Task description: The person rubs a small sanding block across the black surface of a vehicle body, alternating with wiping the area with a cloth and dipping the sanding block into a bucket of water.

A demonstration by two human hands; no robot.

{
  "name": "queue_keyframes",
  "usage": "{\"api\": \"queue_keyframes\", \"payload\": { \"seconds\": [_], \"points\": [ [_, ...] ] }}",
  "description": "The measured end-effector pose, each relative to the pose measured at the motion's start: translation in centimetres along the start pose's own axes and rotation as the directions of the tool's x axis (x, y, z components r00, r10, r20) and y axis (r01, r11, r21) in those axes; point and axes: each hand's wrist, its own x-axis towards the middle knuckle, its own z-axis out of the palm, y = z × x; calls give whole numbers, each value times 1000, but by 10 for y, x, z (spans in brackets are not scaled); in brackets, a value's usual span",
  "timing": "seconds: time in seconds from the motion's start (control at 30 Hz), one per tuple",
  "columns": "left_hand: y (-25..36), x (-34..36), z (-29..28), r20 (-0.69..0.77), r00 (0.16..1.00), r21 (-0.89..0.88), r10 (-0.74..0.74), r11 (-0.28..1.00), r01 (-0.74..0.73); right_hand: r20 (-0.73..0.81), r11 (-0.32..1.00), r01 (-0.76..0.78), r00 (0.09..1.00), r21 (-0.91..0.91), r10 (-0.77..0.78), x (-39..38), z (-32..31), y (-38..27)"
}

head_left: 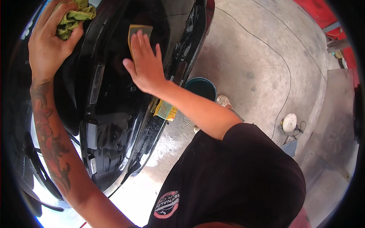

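My left hand [53, 41] is closed around a crumpled green cloth [76, 18] at the upper left, over the black car body. My right hand [146, 62] lies flat with its fingers stretched out over a sheet of sandpaper [134, 29]. The sheet is against the glossy black car panel [114, 76], and the fingers hide part of it. Closer to me, a second sheet, apparently sandpaper with yellow printed backing [166, 110], rests on the car's edge below my right forearm. Wet-looking streaks and reflections mark the panel.
A dark bucket [201, 87] stands on the concrete floor [247, 49] beside the car, partly behind my right forearm. Thin cables [288, 68] run across the floor. At the right are a round whitish object [289, 122] on a small stand and a large grey panel [330, 125].
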Motion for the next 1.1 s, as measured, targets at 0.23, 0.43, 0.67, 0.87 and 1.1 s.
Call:
{"api": "queue_keyframes", "payload": {
  "seconds": [0.23, 0.43, 0.67, 0.87, 1.1],
  "points": [
    [14, 3, -5, -25, 1000, -7, 7, 1000, -7, 220, 988, 151, 965, -34, -140, -49, 6, 0],
    [16, 7, -3, -25, 1000, -24, -1, 1000, 1, 49, 999, 34, 998, -18, -33, -16, 4, 5],
    [15, 3, -6, -19, 1000, 0, 3, 1000, -3, 225, 998, 68, 972, -17, -63, -59, 7, 14],
    [15, 5, -5, -18, 1000, -14, -6, 1000, 6, 107, 999, -33, 994, -9, 34, -37, 3, 14],
    [14, 2, -5, -23, 1000, 2, -3, 1000, 3, 189, 999, -28, 981, -26, 33, -54, 3, 19]
  ]
}}
